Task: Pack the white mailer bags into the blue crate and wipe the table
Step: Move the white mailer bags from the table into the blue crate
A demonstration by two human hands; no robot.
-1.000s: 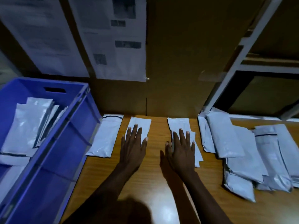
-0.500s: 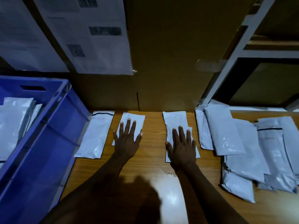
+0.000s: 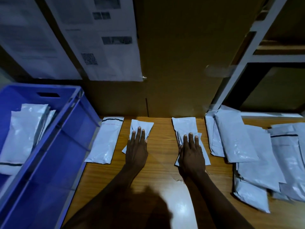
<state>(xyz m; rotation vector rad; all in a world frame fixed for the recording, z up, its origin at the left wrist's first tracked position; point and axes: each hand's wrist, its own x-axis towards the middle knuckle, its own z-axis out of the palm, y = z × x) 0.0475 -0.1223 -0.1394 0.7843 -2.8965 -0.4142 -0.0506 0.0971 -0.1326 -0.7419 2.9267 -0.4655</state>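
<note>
Two white mailer bags lie apart on the wooden table (image 3: 162, 129), each under a flat palm: the left hand (image 3: 137, 152) presses the left mailer (image 3: 143, 127) and the right hand (image 3: 192, 157) presses the right mailer (image 3: 184, 125), with the fingers (image 3: 139, 133) straight, slightly apart and curled round nothing. A third mailer (image 3: 105, 142) lies just beside the blue crate (image 3: 66, 138), which holds packed mailers (image 3: 24, 129). An overlapping pile of mailers (image 3: 247, 154) covers the table's right side, below a white shelf frame (image 3: 239, 63).

I get a single view (head-worn, wide-angle): it looks forward and steeply down, close above the wooden table (image 3: 162, 146), facing the cardboard backing (image 3: 173, 63).
</note>
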